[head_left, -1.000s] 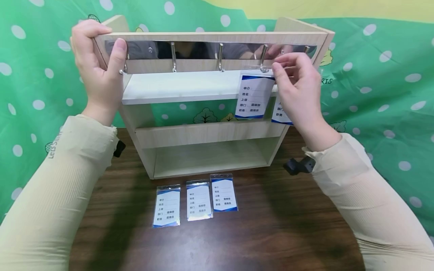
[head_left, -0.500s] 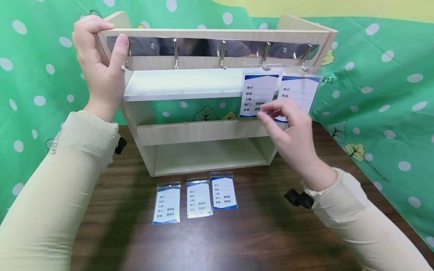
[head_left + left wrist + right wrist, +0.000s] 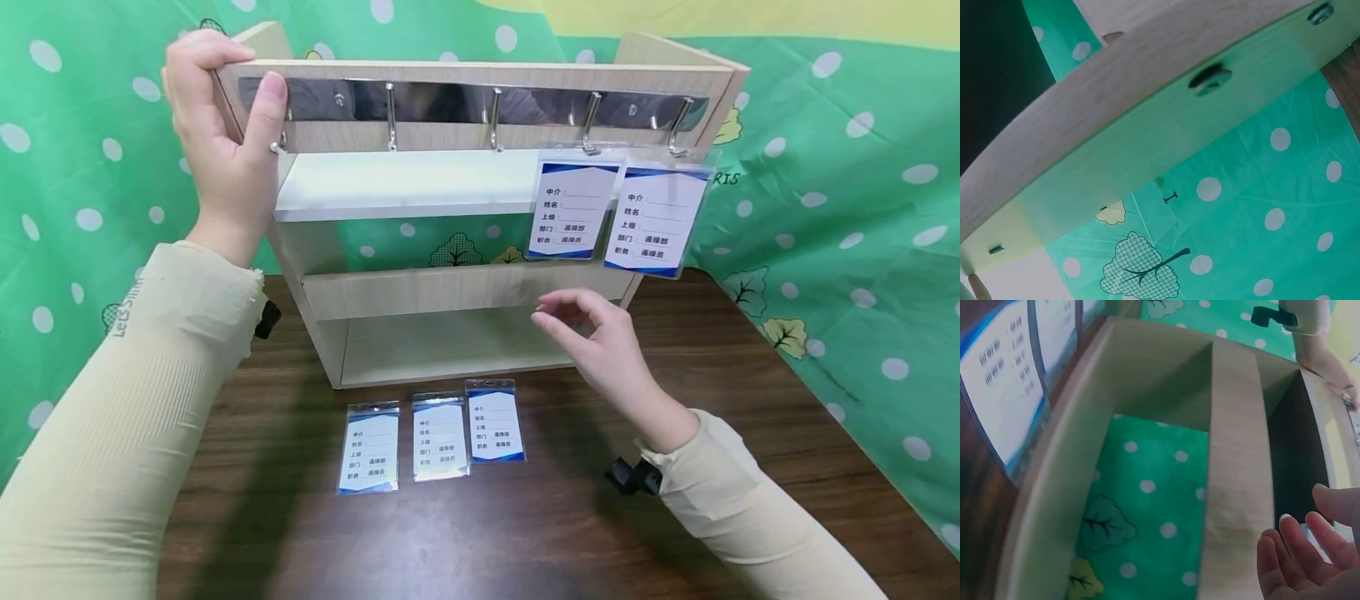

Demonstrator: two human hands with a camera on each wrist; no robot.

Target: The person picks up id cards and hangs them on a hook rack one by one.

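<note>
My left hand [image 3: 228, 158] grips the upper left corner of a pale wooden shelf rack [image 3: 450, 289], thumb on its front board and fingers round the side. A shiny hook strip [image 3: 442, 102] runs along that board. From its two rightmost hooks hang clear badge holders, one badge [image 3: 573, 208] beside another badge [image 3: 654, 223]. Below them, my right hand [image 3: 600, 342] is in front of the lower shelf, fingers loosely bent and holding nothing. Three more badges lie in a row on the table: a left badge [image 3: 369, 450], a middle badge [image 3: 441, 437] and a right badge [image 3: 495, 423].
The rack stands on a dark wooden table [image 3: 525, 533]. Behind it hangs a green dotted cloth [image 3: 840, 208] with printed trees. In the left wrist view, the rack's side panel [image 3: 1141, 125] crosses the frame. Black wrist mounts [image 3: 633, 477] sit under both sleeves.
My right hand has let go of the badge at the second hook from the right and moved down and left. Both hung badges now show fully. My left hand keeps its grip.
</note>
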